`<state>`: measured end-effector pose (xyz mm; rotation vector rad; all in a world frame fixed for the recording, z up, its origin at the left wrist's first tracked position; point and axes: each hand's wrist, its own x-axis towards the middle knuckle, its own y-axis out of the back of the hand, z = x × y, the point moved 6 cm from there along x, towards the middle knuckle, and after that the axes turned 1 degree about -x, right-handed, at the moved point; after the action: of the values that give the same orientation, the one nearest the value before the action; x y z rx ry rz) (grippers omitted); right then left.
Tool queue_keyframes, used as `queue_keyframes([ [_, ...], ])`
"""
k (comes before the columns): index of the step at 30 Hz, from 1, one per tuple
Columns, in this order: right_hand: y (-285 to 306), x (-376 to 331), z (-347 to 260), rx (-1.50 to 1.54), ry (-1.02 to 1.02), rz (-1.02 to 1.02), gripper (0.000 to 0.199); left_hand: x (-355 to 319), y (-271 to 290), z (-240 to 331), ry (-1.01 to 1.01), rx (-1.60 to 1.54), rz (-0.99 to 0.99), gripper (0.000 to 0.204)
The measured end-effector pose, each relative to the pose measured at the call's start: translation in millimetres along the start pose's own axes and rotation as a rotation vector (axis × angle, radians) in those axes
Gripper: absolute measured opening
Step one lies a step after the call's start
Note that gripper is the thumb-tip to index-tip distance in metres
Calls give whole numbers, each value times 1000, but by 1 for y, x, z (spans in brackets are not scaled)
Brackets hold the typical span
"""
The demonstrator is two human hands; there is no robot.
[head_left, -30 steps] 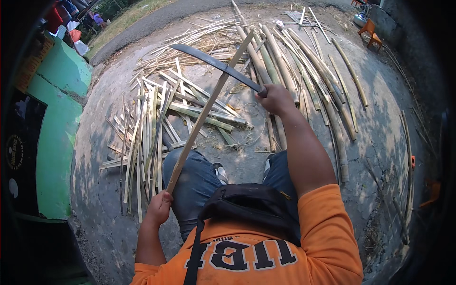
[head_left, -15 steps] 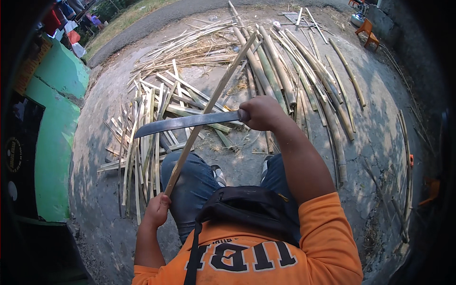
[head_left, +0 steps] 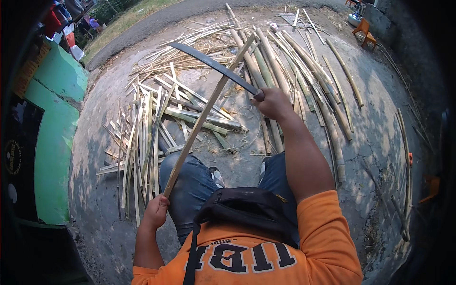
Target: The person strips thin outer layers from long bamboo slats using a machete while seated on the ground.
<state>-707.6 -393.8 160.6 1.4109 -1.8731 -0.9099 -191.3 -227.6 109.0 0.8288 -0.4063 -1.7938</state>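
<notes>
My left hand [head_left: 156, 210] is closed round the lower end of a long bamboo strip [head_left: 196, 131], which slants up and away to the right past my left knee. In my right hand [head_left: 274, 103] is the dark handle of a machete [head_left: 212, 63]. Its long blade points up and to the left, crossing the upper part of the strip. Whether the edge touches the strip I cannot tell. Just beyond my knees lies a heap of split bamboo strips [head_left: 151, 126], with more slats crossing it.
Whole bamboo poles [head_left: 273, 71] lie ahead and to the right on the concrete ground [head_left: 370, 142]. Thin bamboo shavings [head_left: 190, 50] are spread farther off. A green wall [head_left: 57, 137] stands at the left, an orange chair [head_left: 365, 32] at the far right.
My right hand has moved forward and slightly right, and the machete blade has swung up, from low on the strip to near its upper part. My left hand and the strip have hardly moved.
</notes>
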Motion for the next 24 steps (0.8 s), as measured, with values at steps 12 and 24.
queue_keyframes([
  [12,4,11,6,-75,10,16,21,-5,0,7,-106,103,62,74],
  [24,20,0,18,46,-156,99,26,-3,1,-4,-82,31,19,71],
])
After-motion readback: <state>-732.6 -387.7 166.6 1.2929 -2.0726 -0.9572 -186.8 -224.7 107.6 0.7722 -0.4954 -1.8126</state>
